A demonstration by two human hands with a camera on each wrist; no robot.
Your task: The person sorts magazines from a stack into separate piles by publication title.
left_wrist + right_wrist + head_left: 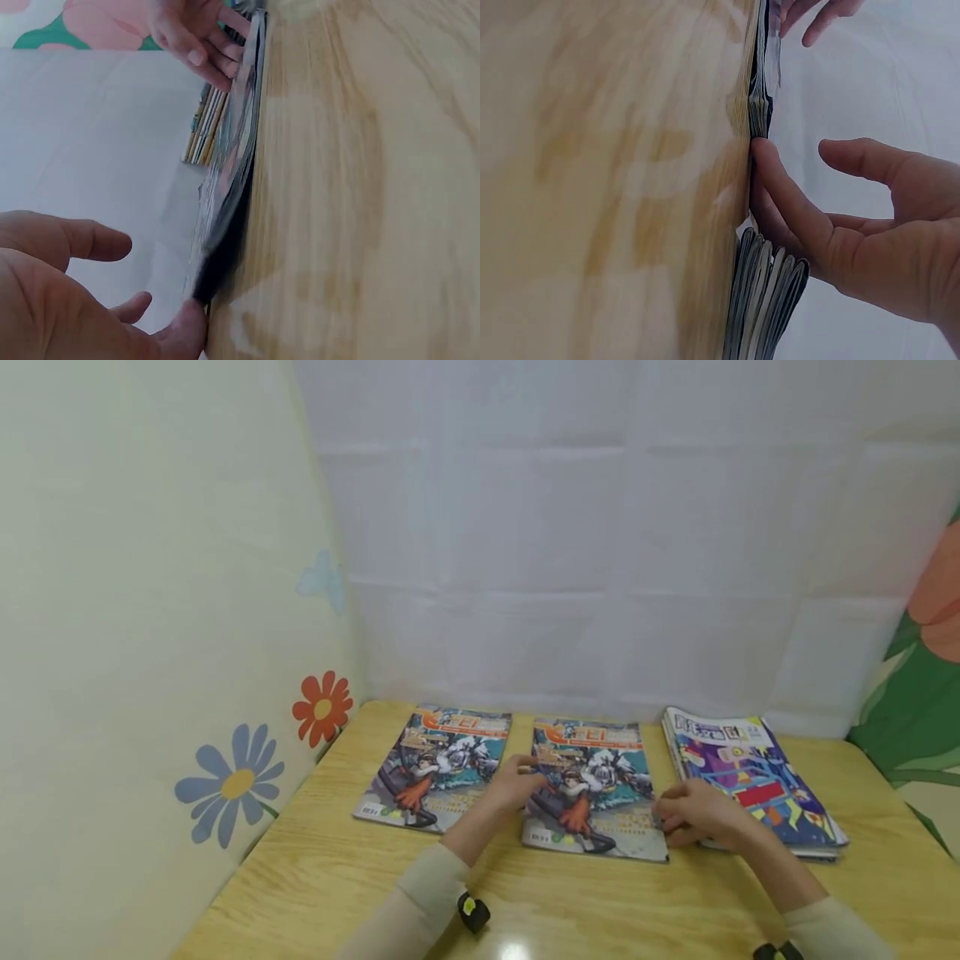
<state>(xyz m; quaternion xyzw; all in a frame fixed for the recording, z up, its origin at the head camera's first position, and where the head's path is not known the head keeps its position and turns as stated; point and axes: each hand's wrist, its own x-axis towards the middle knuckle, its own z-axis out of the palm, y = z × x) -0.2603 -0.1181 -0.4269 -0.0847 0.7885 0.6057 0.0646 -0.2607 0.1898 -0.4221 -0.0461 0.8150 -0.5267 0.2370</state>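
Resting on the wooden worktop (315, 868) are two matching comic magazines and, at the right, a stack of magazines (757, 781). Both hands work the middle magazine (600, 777); its twin, the left magazine (438, 768), lies flat just beside it, untouched.

Left hand (517, 785): fingers loosely spread, fingertips touching the middle magazine's left edge. The left wrist view shows the thumb and palm open, no curl round the cover.

Right hand (701, 814): sits between the middle magazine's right edge and the stack. In the right wrist view the fingers (780, 195) lie straight along the worktop, tips pressed against the magazine's edge; thumb held clear. No pinch seen there either.

Middle magazine: flat or nearly so; the left wrist view is blurred along its edge, so whether it is lifted off the wood I cannot tell.

Judgement on handling: thin, glossy and floppy, it will likely slide before it lifts. Best to keep both edges braced evenly, get fingertips under one edge rather than shove, and keep the right hand from dragging the stack's top copy along.

Behind: white sheet backdrop (600, 543), flower-print panel (150, 610) at left.
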